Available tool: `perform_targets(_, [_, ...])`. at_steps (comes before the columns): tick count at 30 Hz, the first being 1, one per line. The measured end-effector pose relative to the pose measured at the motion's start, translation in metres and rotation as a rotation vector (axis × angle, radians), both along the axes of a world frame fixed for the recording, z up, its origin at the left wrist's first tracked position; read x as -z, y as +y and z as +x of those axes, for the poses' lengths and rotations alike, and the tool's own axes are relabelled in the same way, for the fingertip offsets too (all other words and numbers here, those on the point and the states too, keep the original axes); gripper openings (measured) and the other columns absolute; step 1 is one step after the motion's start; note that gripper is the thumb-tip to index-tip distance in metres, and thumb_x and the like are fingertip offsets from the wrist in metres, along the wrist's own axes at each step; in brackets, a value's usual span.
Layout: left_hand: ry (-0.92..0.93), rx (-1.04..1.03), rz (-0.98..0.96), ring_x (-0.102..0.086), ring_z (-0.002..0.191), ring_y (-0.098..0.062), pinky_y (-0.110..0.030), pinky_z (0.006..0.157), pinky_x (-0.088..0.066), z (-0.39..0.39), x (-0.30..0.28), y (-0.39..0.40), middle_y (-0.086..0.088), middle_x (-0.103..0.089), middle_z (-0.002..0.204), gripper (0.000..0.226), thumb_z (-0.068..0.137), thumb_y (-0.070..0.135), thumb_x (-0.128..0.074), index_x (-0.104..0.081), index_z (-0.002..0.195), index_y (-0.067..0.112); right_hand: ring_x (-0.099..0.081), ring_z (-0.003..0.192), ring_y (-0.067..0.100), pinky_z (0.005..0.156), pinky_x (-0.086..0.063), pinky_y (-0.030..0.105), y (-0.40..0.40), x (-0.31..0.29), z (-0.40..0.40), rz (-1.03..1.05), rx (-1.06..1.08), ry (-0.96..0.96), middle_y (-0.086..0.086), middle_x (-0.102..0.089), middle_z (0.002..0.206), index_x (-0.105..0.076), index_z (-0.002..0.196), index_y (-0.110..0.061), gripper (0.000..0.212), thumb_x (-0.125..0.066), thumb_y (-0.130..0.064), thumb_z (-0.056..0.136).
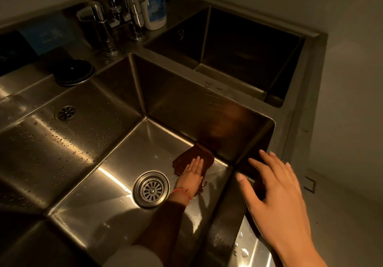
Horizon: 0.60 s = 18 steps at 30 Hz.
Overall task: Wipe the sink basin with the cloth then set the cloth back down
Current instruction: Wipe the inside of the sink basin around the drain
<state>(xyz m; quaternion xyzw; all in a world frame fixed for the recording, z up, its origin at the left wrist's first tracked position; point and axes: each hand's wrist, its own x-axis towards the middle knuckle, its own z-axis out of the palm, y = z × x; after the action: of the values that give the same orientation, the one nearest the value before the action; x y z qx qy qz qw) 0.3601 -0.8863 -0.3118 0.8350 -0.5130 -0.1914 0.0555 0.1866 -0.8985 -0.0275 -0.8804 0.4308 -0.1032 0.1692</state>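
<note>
A dark brown cloth (196, 151) lies on the floor of the steel sink basin (116, 175), in its far right corner just beyond the round drain (150, 189). My left hand (192, 173) reaches down into the basin and presses flat on the cloth, fingers together and pointing away from me. A red string circles that wrist above a dark sleeve. My right hand (275, 194) hovers over the basin's right rim with its fingers spread, holding nothing.
A wet draining board with a small drain (66, 113) lies to the left, with a black round lid (72, 71) behind it. Chrome taps (128, 3) and a white bottle (154, 3) stand at the back. A second, dark basin (238, 55) sits at the far right.
</note>
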Motion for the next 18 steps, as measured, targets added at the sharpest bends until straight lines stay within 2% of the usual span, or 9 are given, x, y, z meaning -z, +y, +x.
perform_targets(11, [-0.023, -0.022, -0.003, 0.001, 0.151, -0.021, -0.031, 0.122, -0.006, 0.016, 0.005, 0.004, -0.009, 0.004, 0.162, 0.061, 0.104, 0.021, -0.029, 0.004, 0.152, 0.005, -0.014, 0.141, 0.006, 0.115, 0.002, 0.027, 0.000, -0.001, -0.001, 0.007, -0.009, -0.012, -0.009, -0.032, 0.149, -0.046, 0.131, -0.031, 0.072, -0.020, -0.066, 0.073])
perform_targets(18, [-0.059, -0.068, 0.004, 0.001, 0.151, -0.020, -0.030, 0.122, -0.006, 0.050, 0.001, 0.014, -0.009, 0.005, 0.162, 0.061, 0.104, 0.022, -0.030, 0.004, 0.152, 0.005, -0.017, 0.140, 0.007, 0.116, -0.003, 0.030, 0.000, 0.000, -0.001, 0.014, -0.009, -0.020, -0.008, -0.034, 0.148, -0.047, 0.130, -0.031, 0.070, -0.023, -0.066, 0.074])
